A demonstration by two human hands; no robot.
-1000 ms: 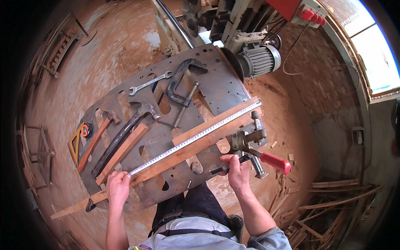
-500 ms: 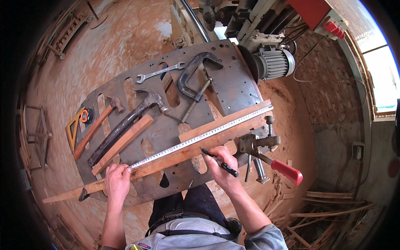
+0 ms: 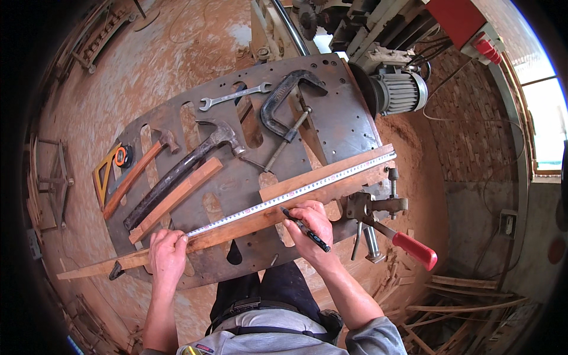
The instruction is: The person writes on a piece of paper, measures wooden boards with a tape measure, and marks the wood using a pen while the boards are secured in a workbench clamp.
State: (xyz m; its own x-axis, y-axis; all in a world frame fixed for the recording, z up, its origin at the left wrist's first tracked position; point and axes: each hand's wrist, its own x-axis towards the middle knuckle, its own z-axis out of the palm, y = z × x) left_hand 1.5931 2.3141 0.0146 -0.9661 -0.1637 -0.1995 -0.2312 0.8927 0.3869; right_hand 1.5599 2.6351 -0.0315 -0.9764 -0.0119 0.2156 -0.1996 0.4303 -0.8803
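Working from afar, I'd want the measuring tape flat along the wooden board on the metal table, left hand pinching its left end, right hand gripping a black marker, its tip perhaps touching wood

An open-end wrench lies at the far edge of the slotted metal plate, beside a black C-clamp fitted with a threaded screw. To the left, a large claw hammer with a dark handle and a smaller hammer with a wooden handle lie roughly parallel, near a yellow-framed triangular square. A finned grey motor is located beyond the plate's right end, below a red housing; scrap wood strips lie on the floor at lower right.
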